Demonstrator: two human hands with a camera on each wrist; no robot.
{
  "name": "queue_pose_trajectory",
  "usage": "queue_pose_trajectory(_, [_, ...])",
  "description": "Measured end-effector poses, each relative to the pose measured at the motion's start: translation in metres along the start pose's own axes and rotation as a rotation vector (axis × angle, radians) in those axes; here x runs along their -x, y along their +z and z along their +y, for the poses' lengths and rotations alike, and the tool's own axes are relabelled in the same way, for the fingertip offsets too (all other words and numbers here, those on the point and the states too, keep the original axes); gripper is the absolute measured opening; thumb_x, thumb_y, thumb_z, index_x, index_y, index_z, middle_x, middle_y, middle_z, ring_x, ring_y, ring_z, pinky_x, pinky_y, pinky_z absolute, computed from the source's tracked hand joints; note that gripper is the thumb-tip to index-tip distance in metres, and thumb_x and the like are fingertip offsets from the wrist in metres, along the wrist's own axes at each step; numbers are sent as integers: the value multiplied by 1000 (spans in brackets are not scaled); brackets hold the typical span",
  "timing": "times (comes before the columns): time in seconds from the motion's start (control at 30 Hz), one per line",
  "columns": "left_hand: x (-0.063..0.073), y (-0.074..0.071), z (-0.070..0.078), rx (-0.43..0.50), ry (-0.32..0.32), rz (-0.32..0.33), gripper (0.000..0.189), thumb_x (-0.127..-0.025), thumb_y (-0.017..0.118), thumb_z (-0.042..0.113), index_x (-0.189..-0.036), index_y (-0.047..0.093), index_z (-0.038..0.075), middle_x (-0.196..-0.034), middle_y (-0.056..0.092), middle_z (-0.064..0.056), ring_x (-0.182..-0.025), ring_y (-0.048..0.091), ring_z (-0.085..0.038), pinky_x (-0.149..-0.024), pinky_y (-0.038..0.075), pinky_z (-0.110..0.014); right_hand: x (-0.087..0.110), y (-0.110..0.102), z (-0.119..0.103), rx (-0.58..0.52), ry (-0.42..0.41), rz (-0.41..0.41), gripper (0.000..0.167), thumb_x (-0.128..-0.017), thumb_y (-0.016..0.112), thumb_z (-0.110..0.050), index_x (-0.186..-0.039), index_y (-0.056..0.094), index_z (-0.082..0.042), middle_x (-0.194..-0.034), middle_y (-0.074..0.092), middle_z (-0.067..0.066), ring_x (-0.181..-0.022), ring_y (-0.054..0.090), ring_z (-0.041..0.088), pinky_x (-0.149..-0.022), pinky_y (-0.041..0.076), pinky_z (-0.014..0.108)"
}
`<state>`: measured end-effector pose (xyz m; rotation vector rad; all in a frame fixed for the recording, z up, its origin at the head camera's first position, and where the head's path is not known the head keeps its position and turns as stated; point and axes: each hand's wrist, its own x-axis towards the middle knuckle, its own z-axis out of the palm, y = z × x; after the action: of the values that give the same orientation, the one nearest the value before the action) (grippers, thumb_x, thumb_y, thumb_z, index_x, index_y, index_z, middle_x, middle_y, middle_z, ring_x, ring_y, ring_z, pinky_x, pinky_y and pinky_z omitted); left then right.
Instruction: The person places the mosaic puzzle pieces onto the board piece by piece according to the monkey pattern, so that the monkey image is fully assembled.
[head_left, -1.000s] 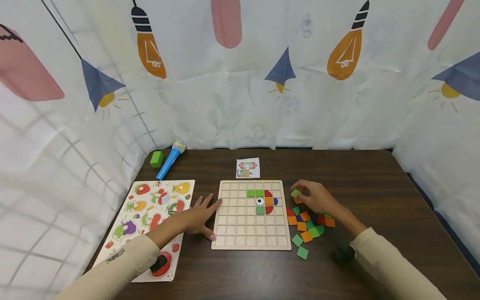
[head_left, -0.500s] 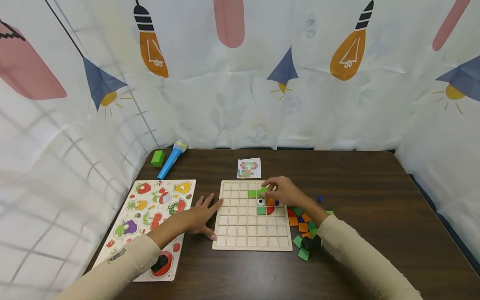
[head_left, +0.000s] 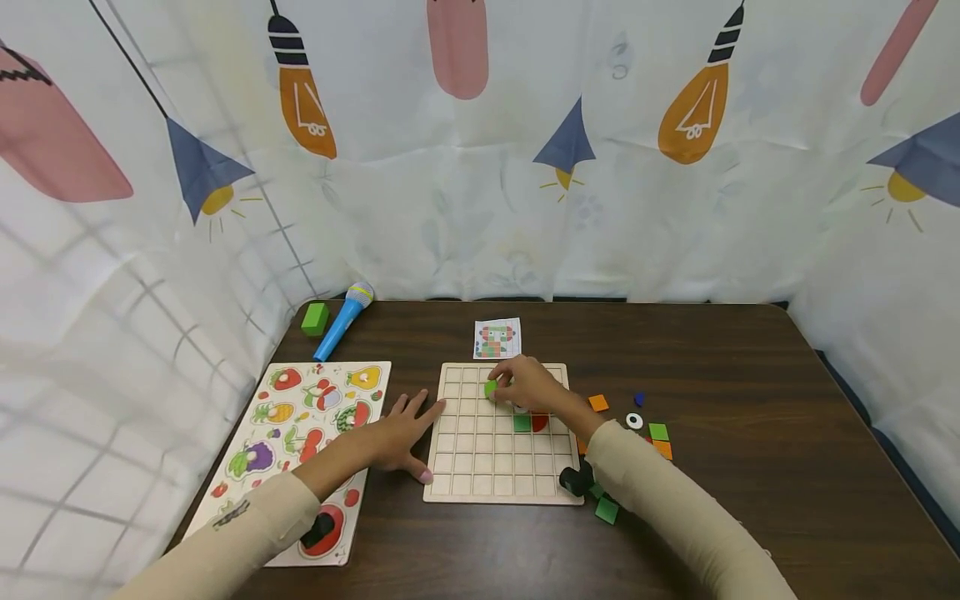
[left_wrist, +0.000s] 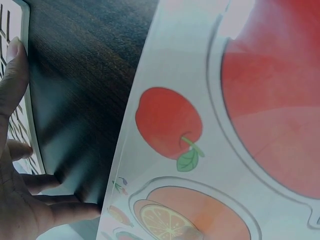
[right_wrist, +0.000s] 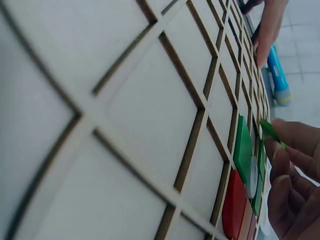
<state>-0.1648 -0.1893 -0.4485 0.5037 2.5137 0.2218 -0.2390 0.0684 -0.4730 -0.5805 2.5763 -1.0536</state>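
A square wooden grid board (head_left: 480,462) lies flat on the table. My right hand (head_left: 531,385) is above its upper part, pinching a small green square tile (right_wrist: 270,131) between thumb and fingers. Beneath that hand, a green tile (head_left: 521,423) and a red rounded piece (head_left: 540,423) sit in cells, while the other placed pieces are mostly hidden in the head view. My left hand (head_left: 397,437) rests at the board's left edge with fingers spread, its thumb near the lower corner.
Beyond the board lies a printed pattern card (head_left: 497,338). A fruit picture board (head_left: 258,492) is on the left, below a blue toy microphone (head_left: 341,325) and a green block (head_left: 315,319). Loose pieces, including a white eye disc (head_left: 634,421), lie on the right, partly behind my forearm.
My right hand has carried the green tile leftward, from the loose pieces to the upper middle of the board. The left hand has stayed in place.
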Motion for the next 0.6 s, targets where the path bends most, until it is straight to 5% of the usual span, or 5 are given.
queue_pose_trajectory(0.37, [0,-1,0,0,3,0,114,-73,84,52,-161,21,14,-165,12,-26,-149,11,-56,-110,32,-68,-8,9,-13,185,20,74,25,-85,81,-25,-108,78,-16,-82,71,-6,-70,60,8,-61,48,28])
queue_pose_trajectory(0.6, [-1,0,-1,0,3,-2,114,-73,83,53,-161,21,15,-166,11,-25,-150,11,-55,-110,32,-68,-7,0,-12,166,10,58,30,-90,76,-30,-116,76,-15,-87,70,-3,-66,58,10,-57,45,26])
